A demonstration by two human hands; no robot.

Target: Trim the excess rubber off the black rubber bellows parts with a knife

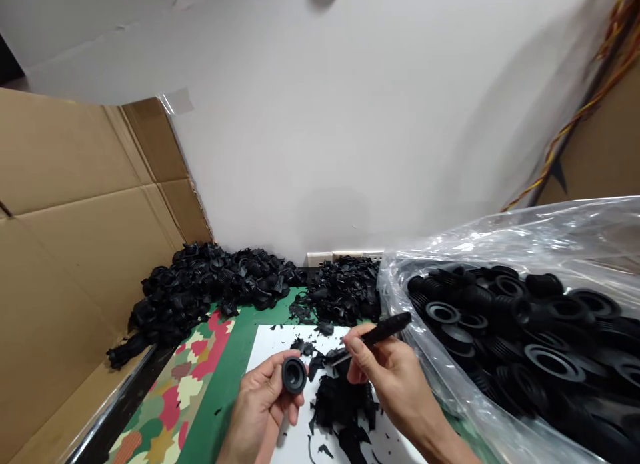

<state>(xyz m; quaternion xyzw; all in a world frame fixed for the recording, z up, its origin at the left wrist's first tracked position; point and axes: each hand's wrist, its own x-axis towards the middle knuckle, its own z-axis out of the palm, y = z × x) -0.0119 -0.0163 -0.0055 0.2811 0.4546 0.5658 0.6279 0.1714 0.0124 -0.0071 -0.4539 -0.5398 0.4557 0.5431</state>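
Note:
My left hand is closed around a small round black rubber part, its open end facing up. My right hand grips a black-handled knife like a pen, the blade end pointing down-left toward the part, close beside it. Both hands hover over a white sheet strewn with black rubber scraps.
A clear plastic bag full of black ribbed rubber parts fills the right. A heap of black parts and trimmings lies at the back. Cardboard walls stand left. A green mat and camouflage-patterned cloth lie beneath.

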